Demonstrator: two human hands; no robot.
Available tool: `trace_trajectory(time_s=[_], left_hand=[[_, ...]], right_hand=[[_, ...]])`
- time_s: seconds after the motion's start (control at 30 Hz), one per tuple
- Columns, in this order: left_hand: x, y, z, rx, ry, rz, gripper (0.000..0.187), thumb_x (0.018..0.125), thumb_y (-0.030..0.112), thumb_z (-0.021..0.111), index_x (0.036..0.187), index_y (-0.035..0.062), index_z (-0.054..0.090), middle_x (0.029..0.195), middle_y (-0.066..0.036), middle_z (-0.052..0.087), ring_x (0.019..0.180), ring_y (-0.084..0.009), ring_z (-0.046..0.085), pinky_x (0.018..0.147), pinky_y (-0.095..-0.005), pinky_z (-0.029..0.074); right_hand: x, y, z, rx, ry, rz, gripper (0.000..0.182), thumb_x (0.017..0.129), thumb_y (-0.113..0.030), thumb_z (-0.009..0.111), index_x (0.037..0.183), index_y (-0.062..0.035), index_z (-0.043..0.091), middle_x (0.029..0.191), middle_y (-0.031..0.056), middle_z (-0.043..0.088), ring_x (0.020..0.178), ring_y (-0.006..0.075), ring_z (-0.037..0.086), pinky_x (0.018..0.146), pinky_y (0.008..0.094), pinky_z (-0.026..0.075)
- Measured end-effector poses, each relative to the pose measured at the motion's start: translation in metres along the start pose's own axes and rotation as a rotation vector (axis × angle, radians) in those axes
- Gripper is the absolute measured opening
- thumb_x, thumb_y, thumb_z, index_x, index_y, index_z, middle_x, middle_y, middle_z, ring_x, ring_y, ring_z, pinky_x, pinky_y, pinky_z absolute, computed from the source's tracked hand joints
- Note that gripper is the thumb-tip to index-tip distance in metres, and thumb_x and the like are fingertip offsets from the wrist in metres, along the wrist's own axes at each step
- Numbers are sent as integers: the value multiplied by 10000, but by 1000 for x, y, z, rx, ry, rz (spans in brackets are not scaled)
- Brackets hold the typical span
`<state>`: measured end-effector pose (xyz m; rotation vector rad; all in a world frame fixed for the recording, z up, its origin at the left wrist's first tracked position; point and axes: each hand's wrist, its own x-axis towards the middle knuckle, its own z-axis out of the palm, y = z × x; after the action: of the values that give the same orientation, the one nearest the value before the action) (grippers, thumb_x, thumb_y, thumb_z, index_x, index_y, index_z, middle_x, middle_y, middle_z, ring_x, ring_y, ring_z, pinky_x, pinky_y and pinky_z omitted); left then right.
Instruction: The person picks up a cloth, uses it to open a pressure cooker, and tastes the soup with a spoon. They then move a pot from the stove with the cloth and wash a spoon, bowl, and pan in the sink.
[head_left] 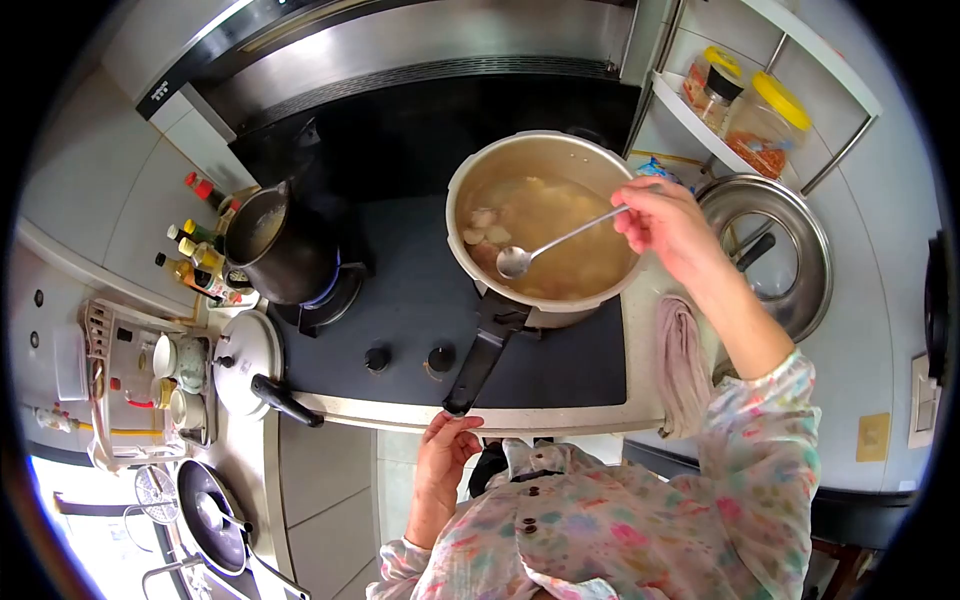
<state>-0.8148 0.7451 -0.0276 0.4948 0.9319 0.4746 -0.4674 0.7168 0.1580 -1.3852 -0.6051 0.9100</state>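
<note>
Over at the stove (400,330), the right hand (665,222) holds a long spoon (514,262) over the broth in the big pot (545,240). The left hand's fingers (440,427) touch the end of the pot's black handle (480,362). To the left, a dark pot (290,255) sits above a blue flame (325,288).

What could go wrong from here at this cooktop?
The large pot's long black handle reaches the counter's front edge, by the left hand; a knock there might slop the broth. The right hand, holding the spoon, is near that broth, so a splash might scald it. The dark pot sits over a lit flame; its contents could boil over.
</note>
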Motion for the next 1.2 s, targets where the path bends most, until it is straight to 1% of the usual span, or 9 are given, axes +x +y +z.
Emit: trace_trajectory(time_s=[0.2, 0.37, 0.47, 0.57, 0.7, 0.8, 0.9, 1.07, 1.2], left_hand=[[1, 2, 7, 0, -7, -17, 217, 852, 120, 541, 1048, 26, 529, 870, -126, 629, 599, -145, 559, 562, -265, 477], [5, 3, 15, -35, 13, -58, 176, 846, 88, 555, 1011, 28, 536, 877, -139, 633, 565, -145, 569, 530, -259, 491], [9, 0, 13, -29, -48, -57, 212, 849, 117, 580, 1039, 28, 549, 861, -137, 633, 557, -142, 568, 532, -255, 494], [9, 2, 21, 14, -40, -56, 211, 854, 118, 560, 1042, 23, 549, 852, -136, 629, 566, -155, 567, 533, -264, 490], [11, 0, 20, 23, -57, -65, 179, 859, 111, 532, 1016, 30, 555, 842, -133, 629, 570, -166, 566, 533, -272, 484], [11, -1, 18, 7, -93, -72, 187, 862, 137, 564, 1024, 44, 570, 857, -121, 638, 568, -147, 580, 521, -254, 486], [12, -4, 16, 7, -116, -66, 181, 861, 137, 563, 1021, 52, 575, 859, -117, 640, 569, -144, 583, 524, -255, 489], [9, -6, 13, 10, -115, -70, 177, 864, 132, 551, 1022, 59, 582, 866, -117, 640, 574, -140, 583, 542, -256, 493], [5, -4, 10, 31, -121, -39, 203, 867, 137, 541, 1044, 43, 569, 886, -120, 636, 588, -142, 578, 566, -265, 496]], right_hand=[[-67, -47, 20, 98, -34, -121, 131, 844, -139, 527, 830, -9, 539, 614, 59, 529, 467, 101, 474, 395, 219, 352], [-111, -71, 21, 223, -245, -381, 186, 877, -140, 456, 727, -30, 449, 591, 71, 480, 400, 115, 416, 359, 203, 329], [-131, -91, 19, 219, -393, -411, 203, 913, -148, 415, 744, -37, 393, 560, 70, 417, 424, 136, 373, 337, 227, 320], [-148, -102, 16, 237, -469, -406, 185, 898, -93, 483, 758, -14, 392, 563, 99, 428, 454, 160, 408, 339, 261, 379], [-155, -110, 26, 249, -512, -446, 172, 839, -7, 561, 761, 2, 408, 560, 113, 448, 458, 172, 447, 347, 274, 411], [-140, -118, 15, 157, -757, -414, 194, 760, -85, 609, 732, 8, 441, 575, 62, 499, 449, 170, 496, 391, 226, 380], [-131, -124, 11, 49, -951, -416, 90, 694, -50, 507, 671, -5, 433, 573, 9, 477, 423, 128, 448, 402, 225, 341], [-165, -111, 4, 167, -577, -440, 193, 798, 39, 586, 755, -3, 402, 544, 103, 443, 426, 172, 418, 335, 286, 398], [-161, -96, 14, 329, -310, -417, 139, 858, -28, 488, 756, -20, 395, 533, 78, 408, 413, 156, 375, 322, 268, 352]])
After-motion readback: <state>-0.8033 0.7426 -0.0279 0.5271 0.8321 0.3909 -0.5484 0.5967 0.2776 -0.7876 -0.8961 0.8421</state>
